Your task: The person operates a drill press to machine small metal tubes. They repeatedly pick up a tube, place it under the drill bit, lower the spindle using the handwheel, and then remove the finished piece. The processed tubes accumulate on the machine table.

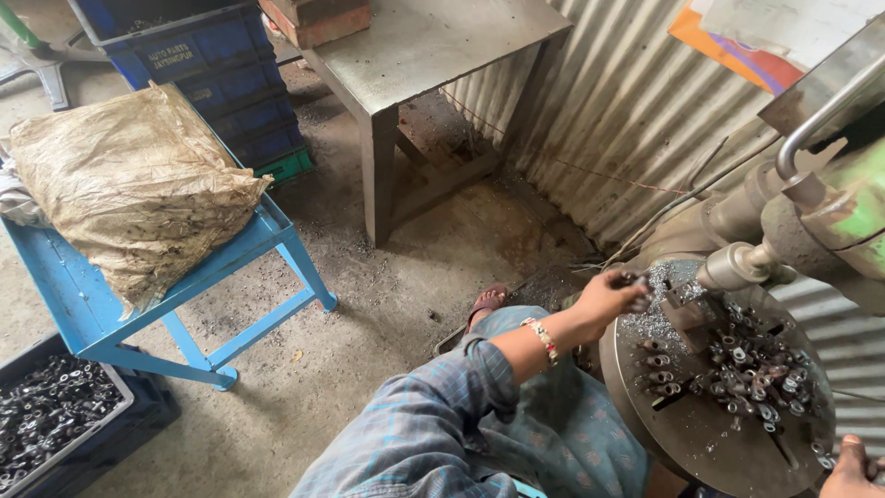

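Observation:
My left hand [607, 297], a beaded bracelet on its wrist, reaches to the near rim of a round metal machine table [710, 433]. Its fingers are closed around a small dark metal piece [638, 278]. Several small metal rings and nuts [751, 373] lie piled on the table, with shiny metal shavings [656, 318] beside my left hand. Above them hangs the grey machine head with a spindle [737, 266]. My right hand [850, 470] shows only in part at the lower right corner, by the table's edge. Whether it holds anything is hidden.
A blue metal stand [235, 254] carries a crumpled brown sack [129, 180]. A dark crate of small metal parts [55, 410] sits lower left. A grey steel table [415, 55], blue crates [221, 74] and a corrugated metal wall [608, 120] stand behind. My foot in a sandal [487, 302] rests on the dirty floor.

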Available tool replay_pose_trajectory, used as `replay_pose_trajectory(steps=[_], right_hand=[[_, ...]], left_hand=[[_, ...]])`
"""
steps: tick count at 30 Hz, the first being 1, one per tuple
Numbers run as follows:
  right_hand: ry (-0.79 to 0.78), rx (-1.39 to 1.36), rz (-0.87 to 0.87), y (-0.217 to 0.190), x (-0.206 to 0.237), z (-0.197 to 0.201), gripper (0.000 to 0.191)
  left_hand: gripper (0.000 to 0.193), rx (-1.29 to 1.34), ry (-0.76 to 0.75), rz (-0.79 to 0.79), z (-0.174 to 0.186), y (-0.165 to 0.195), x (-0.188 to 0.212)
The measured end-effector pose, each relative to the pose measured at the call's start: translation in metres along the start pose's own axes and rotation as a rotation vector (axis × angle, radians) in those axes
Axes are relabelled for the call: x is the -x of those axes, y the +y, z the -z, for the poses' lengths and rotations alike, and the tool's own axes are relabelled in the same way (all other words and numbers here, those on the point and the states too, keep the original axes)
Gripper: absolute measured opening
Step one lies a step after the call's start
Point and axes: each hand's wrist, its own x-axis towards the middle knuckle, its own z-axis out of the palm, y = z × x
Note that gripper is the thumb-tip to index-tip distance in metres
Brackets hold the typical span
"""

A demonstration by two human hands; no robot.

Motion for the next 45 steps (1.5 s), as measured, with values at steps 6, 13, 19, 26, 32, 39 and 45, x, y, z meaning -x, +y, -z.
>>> replay_pose_trajectory(steps=[6, 13, 19, 26, 32, 39, 45], right_hand=[[0.043, 0.005, 0.134, -0.010, 0.016, 0.021, 0.034], [0.142, 0.330, 0.150, -0.028, 0.026, 0.038, 0.039], [0.165, 0.137, 0.055, -0.046, 0.027, 0.037, 0.036], [0.173, 0.196, 0.038, -0.034, 0.026, 0.039, 0.037], [0.172, 0.130, 0.080, -0.037, 0.027, 0.035, 0.034], [0.178, -0.002, 0.010, -0.027, 0.025, 0.033, 0.031], [0.149, 0.347, -0.016, -0.011, 0.012, 0.024, 0.034]], left_hand=[[0.026, -0.648, 0.189, -0.423, -0.018, 0.021, -0.009], [0.026, -0.606, 0.099, -0.406, -0.036, 0.016, -0.003], [0.020, -0.307, -0.023, -0.284, -0.032, 0.009, -0.016], [0.015, -0.224, -0.131, -0.061, -0.024, 0.018, -0.048], [0.016, -0.165, -0.284, 0.114, -0.016, 0.034, -0.062], [0.016, -0.053, -0.265, 0.135, -0.007, 0.025, -0.059], [0.018, -0.303, -0.391, 0.214, -0.009, 0.024, -0.085]])
